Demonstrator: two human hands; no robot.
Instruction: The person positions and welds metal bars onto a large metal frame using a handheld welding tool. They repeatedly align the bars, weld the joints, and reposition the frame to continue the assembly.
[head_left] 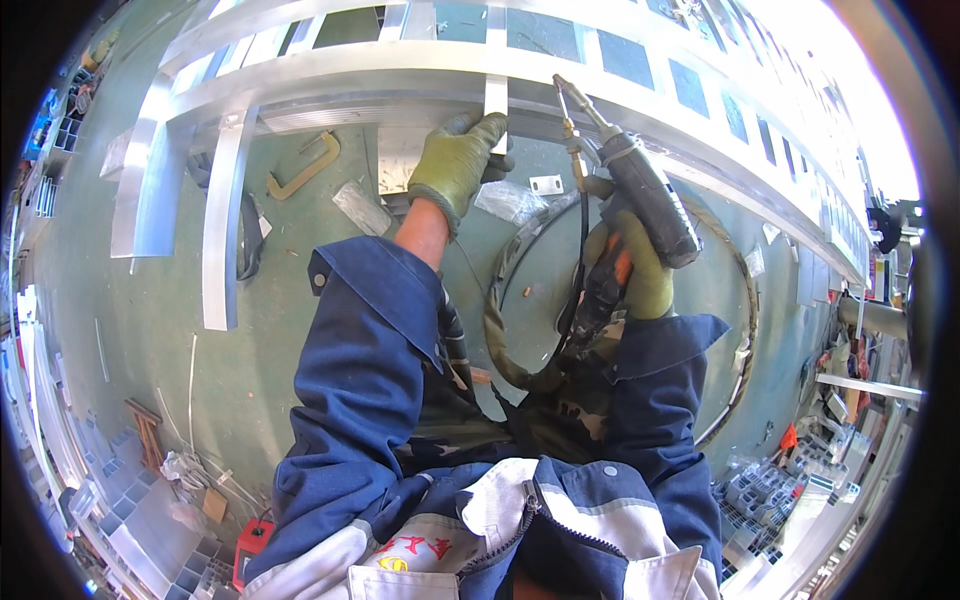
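Observation:
My left hand [455,165], in a yellow-green glove, is closed round the lower end of a short aluminium bar [496,92] that crosses the edge of a silvery aluminium frame [330,78]. My right hand [640,265], gloved alike, grips a pistol-shaped tool [645,185] with a thick dark barrel and an orange patch by the fingers. Its narrow metal nozzle points up and left, with the tip close to the frame's near rail. A brass fitting [573,145] with a thin black hose runs alongside the nozzle. My right fingers are partly hidden behind the tool.
The ladder-like frame spans the far side, with two legs [222,230] hanging at the left. A thick sheathed hose [492,320] loops over the green floor below my hands. A yellow C-shaped clamp [305,168] lies left. Stacked metal profiles [790,500] stand at the lower right.

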